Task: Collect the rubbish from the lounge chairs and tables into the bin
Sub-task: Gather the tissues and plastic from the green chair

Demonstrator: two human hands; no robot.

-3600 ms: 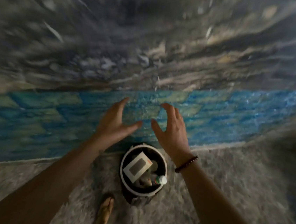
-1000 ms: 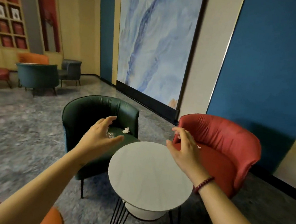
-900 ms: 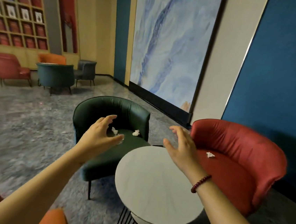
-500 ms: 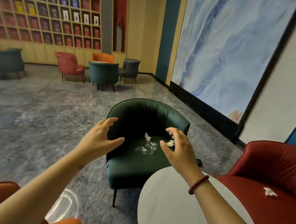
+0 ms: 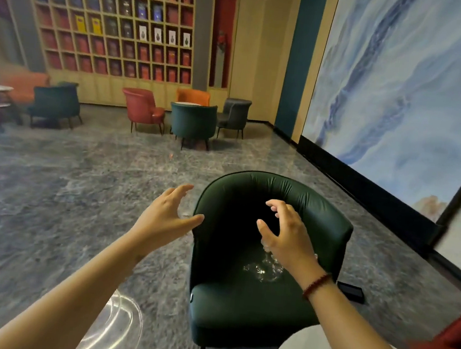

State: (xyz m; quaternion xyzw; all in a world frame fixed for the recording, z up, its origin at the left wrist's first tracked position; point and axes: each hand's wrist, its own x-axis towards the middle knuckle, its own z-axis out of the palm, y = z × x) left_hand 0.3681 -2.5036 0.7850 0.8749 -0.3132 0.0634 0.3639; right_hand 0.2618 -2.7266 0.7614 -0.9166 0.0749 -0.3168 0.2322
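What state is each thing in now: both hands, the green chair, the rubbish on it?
Left hand, open, holding nothing.
Right hand, open, fingers spread over the chair seat, holding nothing.
Green chair, upright, unoccupied, rubbish on its seat.
Clear plastic wrapper, crumpled, lying on the seat, not yet picked up.

Marbled floor (image 5: 49, 206), cubby shelving (image 5: 111, 22), blue mural (image 5: 410, 79)

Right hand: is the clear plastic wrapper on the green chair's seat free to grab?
Probably yes: the right hand hovers open above the clear plastic wrapper on the green chair, nothing between them.
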